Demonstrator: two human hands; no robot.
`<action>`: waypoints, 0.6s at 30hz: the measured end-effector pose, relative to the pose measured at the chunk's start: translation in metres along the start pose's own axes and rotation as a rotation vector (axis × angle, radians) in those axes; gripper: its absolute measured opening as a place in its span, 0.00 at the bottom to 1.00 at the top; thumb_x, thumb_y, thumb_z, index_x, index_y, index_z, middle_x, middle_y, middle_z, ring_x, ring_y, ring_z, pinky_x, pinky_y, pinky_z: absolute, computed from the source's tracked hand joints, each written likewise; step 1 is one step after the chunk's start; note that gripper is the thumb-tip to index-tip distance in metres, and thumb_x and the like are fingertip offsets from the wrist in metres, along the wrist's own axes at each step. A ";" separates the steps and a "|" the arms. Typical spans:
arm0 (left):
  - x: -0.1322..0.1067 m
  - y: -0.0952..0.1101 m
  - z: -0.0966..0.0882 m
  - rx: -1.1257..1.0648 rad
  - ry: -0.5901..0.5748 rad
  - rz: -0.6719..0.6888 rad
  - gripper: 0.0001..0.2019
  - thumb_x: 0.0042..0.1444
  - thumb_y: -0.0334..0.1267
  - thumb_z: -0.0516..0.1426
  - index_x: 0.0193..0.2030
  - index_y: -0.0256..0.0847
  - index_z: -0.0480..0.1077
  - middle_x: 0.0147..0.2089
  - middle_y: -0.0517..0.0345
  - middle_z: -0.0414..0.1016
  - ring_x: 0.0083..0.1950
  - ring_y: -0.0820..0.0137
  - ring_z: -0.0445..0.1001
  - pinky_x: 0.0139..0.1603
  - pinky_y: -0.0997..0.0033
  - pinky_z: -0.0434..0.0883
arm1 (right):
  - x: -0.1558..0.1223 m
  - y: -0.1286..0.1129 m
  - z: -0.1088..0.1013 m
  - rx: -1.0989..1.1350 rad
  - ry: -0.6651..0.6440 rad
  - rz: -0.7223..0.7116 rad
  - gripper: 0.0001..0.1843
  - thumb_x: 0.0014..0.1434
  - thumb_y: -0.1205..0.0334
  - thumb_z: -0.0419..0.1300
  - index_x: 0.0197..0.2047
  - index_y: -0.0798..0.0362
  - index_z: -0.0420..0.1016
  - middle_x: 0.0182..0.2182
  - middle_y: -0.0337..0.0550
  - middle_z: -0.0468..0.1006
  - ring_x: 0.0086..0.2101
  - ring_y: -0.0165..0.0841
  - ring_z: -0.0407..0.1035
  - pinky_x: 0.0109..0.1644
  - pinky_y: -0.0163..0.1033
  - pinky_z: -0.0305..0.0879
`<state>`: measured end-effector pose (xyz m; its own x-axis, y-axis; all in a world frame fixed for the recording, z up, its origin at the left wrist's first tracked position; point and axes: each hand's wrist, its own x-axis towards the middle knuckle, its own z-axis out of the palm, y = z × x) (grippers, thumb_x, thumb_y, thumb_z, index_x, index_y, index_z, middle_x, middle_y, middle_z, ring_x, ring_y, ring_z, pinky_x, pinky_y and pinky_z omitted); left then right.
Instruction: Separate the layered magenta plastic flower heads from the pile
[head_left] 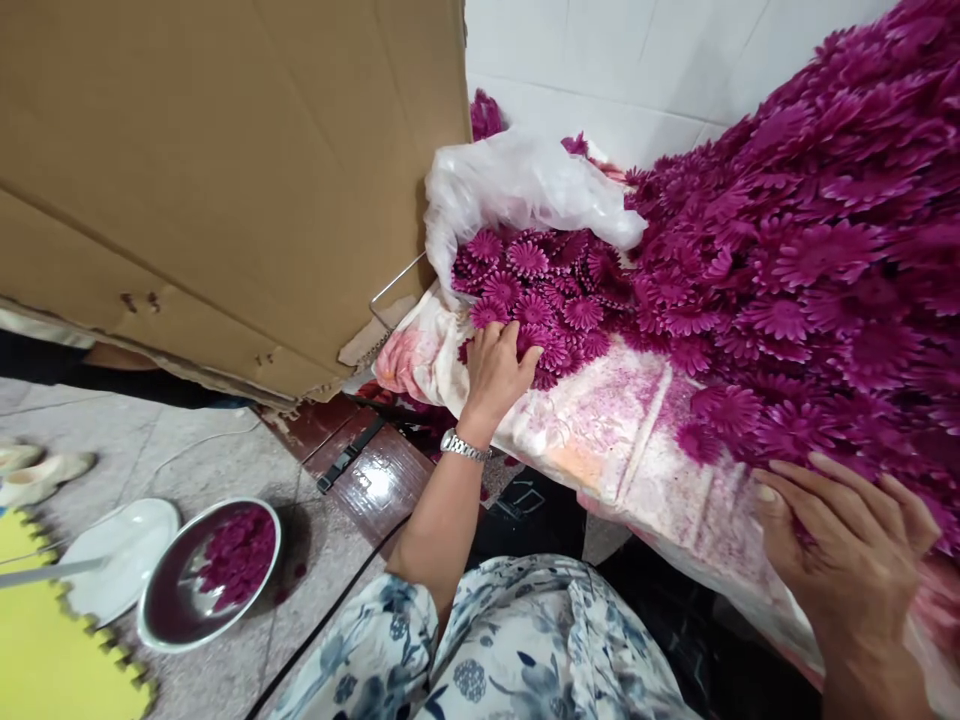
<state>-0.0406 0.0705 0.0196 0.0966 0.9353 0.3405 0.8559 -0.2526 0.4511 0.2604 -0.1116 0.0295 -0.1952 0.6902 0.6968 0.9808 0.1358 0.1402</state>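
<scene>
Handle lightly the magenta flower heads heaped on the pink-stained bench, close against the crumpled plastic bag, so as not to bend petals; at their near edge with the left hand, grip curled, cannot tell whether pinching any; at the larger heap with the right hand, grip spread, fingers fanned; better to scoop from below than press down.

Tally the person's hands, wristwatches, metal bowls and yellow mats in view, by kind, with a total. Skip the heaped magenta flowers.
Hands: 2 (left hand, right hand)
Wristwatch: 1
Metal bowl: 1
Yellow mat: 1
Total: 5
</scene>
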 end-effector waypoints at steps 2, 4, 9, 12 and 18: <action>0.003 0.001 0.003 0.031 0.008 -0.007 0.16 0.53 0.44 0.56 0.45 0.37 0.69 0.45 0.47 0.70 0.50 0.56 0.66 0.53 0.54 0.62 | 0.000 -0.001 -0.001 -0.008 0.015 -0.018 0.04 0.54 0.59 0.59 0.34 0.46 0.74 0.31 0.37 0.81 0.38 0.40 0.75 0.53 0.49 0.61; 0.001 0.003 0.004 0.014 0.043 -0.019 0.14 0.51 0.42 0.58 0.43 0.39 0.68 0.44 0.48 0.70 0.50 0.55 0.66 0.52 0.53 0.62 | -0.001 0.000 -0.001 -0.010 0.044 -0.035 0.04 0.55 0.58 0.58 0.32 0.46 0.73 0.29 0.36 0.81 0.36 0.40 0.76 0.51 0.48 0.62; -0.009 0.008 0.010 -0.137 0.129 0.018 0.15 0.52 0.34 0.56 0.48 0.40 0.64 0.48 0.51 0.70 0.52 0.60 0.66 0.55 0.56 0.61 | -0.005 0.007 0.005 -0.018 0.148 -0.099 0.05 0.53 0.56 0.57 0.27 0.46 0.71 0.22 0.35 0.79 0.28 0.40 0.76 0.42 0.46 0.65; -0.012 0.009 0.012 -0.205 0.213 0.028 0.16 0.52 0.30 0.55 0.49 0.38 0.63 0.53 0.47 0.66 0.58 0.63 0.62 0.59 0.60 0.60 | -0.006 0.009 0.009 0.003 0.169 -0.091 0.06 0.52 0.55 0.56 0.26 0.44 0.71 0.20 0.34 0.79 0.27 0.40 0.76 0.41 0.47 0.65; -0.017 0.021 0.005 -0.250 0.284 0.062 0.14 0.52 0.29 0.54 0.46 0.38 0.62 0.46 0.50 0.69 0.52 0.63 0.65 0.57 0.60 0.62 | -0.001 0.006 0.011 -0.017 0.199 -0.152 0.08 0.54 0.56 0.55 0.27 0.47 0.71 0.20 0.37 0.79 0.25 0.41 0.75 0.39 0.46 0.65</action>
<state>-0.0221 0.0502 0.0192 -0.0306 0.8192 0.5727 0.6995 -0.3917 0.5977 0.2661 -0.1042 0.0219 -0.3383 0.5094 0.7913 0.9404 0.2141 0.2643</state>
